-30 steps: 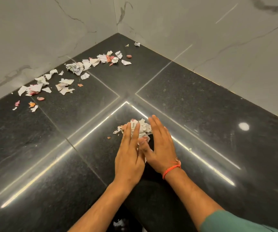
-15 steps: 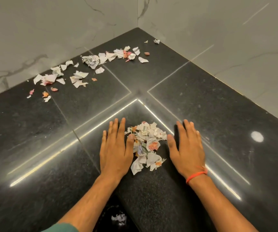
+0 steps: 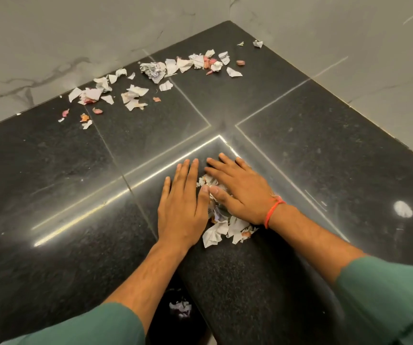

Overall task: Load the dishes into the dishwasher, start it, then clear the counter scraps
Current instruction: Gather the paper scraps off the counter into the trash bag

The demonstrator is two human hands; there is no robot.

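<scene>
My left hand [image 3: 181, 204] lies flat, fingers straight, on the glossy black stone desk [image 3: 312, 150], its thumb edge touching a small heap of torn white and pink paper scraps [image 3: 221, 226]. My right hand [image 3: 240, 189] rests palm-down over the far part of that heap, fingers straight and angled left, gripping nothing; an orange thread band [image 3: 272, 212] circles its wrist. A scattered trail of white and pink paper scraps [image 3: 150, 83] lies far left along the grey marble wall [image 3: 51, 41].
</scene>
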